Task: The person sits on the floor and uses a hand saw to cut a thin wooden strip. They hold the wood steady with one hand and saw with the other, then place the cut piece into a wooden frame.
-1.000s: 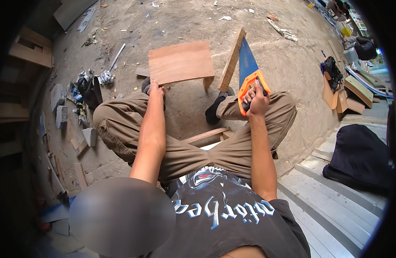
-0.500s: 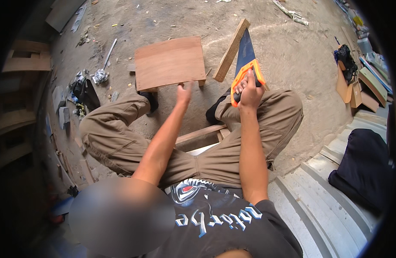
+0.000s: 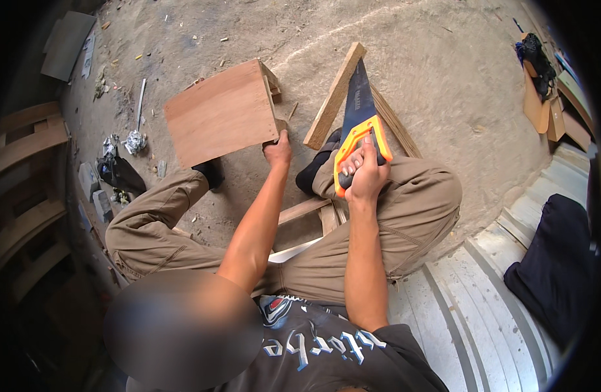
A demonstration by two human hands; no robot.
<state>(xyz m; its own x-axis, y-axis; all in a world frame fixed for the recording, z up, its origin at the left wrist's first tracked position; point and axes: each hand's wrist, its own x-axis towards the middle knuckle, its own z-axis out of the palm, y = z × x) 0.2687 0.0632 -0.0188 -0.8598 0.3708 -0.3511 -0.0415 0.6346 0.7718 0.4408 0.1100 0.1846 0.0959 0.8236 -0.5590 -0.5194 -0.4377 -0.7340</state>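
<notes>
Compared with half a second ago, swings the plywood (image 3: 215,114) leftward and askew, nearer the foil (image 3: 136,142), bringing its right side and the wood beneath the top into fuller view. Now takes the plywood by its near right corner with the left hand (image 3: 277,150), not by the near left edge as a second ago. Thus handles it from the side nearest the saw (image 3: 359,108).

Keeps both hands well apart. Bends the left fingers closed on that corner. Wraps the right hand (image 3: 365,173) firmly round the saw's grip, thumb laid up along it, blade pointing away from the body. Shows no change in that hold.

Has the plywood out in front to the left, just beyond the left foot (image 3: 211,175); cannot tell resting on the ground (image 3: 444,85) from slightly lifted. Has a strip (image 3: 333,98) slanting left of the blade; cannot tell touching from overlapping. Shows a second strip (image 3: 395,123) to the right.
</notes>
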